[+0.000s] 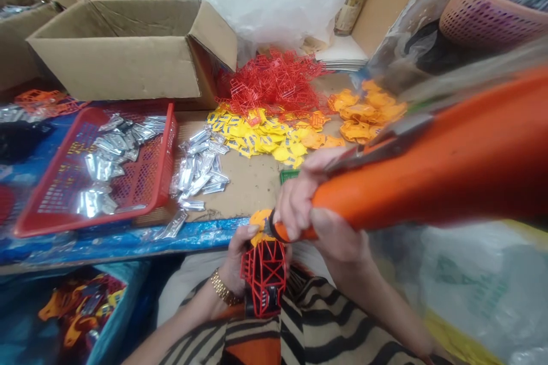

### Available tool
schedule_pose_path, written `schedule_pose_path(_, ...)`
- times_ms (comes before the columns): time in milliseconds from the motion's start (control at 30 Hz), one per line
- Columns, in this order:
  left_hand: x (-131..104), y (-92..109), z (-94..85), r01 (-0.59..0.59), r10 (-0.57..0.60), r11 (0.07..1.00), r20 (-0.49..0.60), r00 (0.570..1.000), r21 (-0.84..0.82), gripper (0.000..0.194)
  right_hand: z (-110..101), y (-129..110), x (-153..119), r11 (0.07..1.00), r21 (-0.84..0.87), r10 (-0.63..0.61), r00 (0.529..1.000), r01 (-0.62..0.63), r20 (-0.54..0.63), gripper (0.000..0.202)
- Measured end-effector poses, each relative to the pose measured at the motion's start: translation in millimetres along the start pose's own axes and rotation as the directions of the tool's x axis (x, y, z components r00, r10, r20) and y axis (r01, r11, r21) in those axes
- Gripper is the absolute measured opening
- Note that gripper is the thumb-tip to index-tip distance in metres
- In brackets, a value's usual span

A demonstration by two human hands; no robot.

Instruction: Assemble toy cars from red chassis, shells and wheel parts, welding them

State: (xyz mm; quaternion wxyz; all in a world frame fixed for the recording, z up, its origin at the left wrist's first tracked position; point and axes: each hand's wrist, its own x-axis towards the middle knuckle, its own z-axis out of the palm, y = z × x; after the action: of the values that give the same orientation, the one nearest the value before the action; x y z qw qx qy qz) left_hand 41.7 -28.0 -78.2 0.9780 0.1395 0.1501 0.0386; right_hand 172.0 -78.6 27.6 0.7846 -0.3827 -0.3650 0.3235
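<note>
My left hand point(235, 259), with a gold watch band at its wrist, is closed around a toy car point(266, 288) with a red lattice roll cage, held low over my lap. At the toy's far end sits an orange plastic part point(259, 225); my left thumb rests by it. My right hand point(306, 202) is wrapped round an orange power screwdriver point(406, 165) with a dark lever along its side. Its dark nose meets or nearly meets the orange part; the exact contact is hidden. The tool's rear runs large and blurred towards the right edge.
Red lattice frames point(278, 82), yellow pieces point(257, 134) and orange parts point(368, 111) lie piled on the table. Silvery strips point(201, 168) lie beside a red basket point(165, 165). Behind stands a cardboard box point(115, 71); a blue bag point(115, 325) of parts is lower left.
</note>
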Motion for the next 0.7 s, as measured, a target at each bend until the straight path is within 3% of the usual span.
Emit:
schedule_pose_path(100,2,-3,-2.6,-0.028,0.028,1.000,0.061,0.998,-0.005,0.043,1,-13,2,0.990,0.122,-0.067,0.998,0.065,0.013,0.024)
schedule_pose_path(167,3,-5,-2.5,-0.064,0.065,0.998,0.093,0.994,-0.020,0.047,0,-22,5,0.991,0.112,-0.075,0.997,0.076,-0.008,0.020)
schedule_pose_path(367,-1,-6,-3.7,-0.109,0.110,0.994,0.196,0.974,-0.015,0.069,-17,-23,15,0.986,-0.145,-0.105,0.985,0.085,-0.137,0.017)
schedule_pose_path(567,-7,-3,0.6,-0.095,0.096,0.995,0.215,0.972,-0.016,0.066,-47,-6,34,0.916,-0.364,-0.240,0.957,0.169,-0.160,0.012)
schedule_pose_path(700,-7,-6,2.7,-0.126,0.132,0.991,0.246,0.960,-0.038,0.065,-62,0,51,0.791,-0.552,-0.418,0.892,0.263,-0.174,0.018)
